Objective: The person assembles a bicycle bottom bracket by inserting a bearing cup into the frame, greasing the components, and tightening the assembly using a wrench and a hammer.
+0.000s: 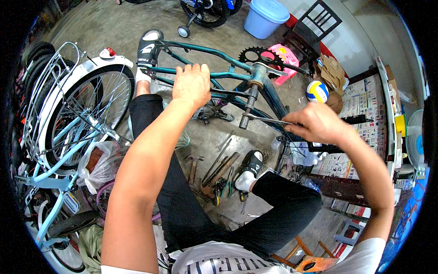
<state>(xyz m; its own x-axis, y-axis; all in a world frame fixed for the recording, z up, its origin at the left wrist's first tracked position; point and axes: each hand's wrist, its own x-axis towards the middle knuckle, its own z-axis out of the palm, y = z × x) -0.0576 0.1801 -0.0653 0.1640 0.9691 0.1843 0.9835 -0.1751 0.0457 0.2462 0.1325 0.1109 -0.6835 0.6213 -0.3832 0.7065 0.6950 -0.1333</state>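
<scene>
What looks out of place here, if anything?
The ball by the crumpled cardboard seems stray beside bike work. A hammer and loose wrench lie on the floor, looking untidy. No obvious damage on the teal frame.

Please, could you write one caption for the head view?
Left hand at a teal bike frame, right hand gripping a wrench, hammer on the floor.

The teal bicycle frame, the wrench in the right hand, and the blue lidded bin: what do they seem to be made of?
Bicycle frame: probably painted metal, glossy dark teal; its tubes carry streaks of reflected light.
Wrench: bare metal, likely steel; grey, with a shiny shaft.
Lidded bin: probably plastic; smooth, light blue, with rounded edges.
</scene>
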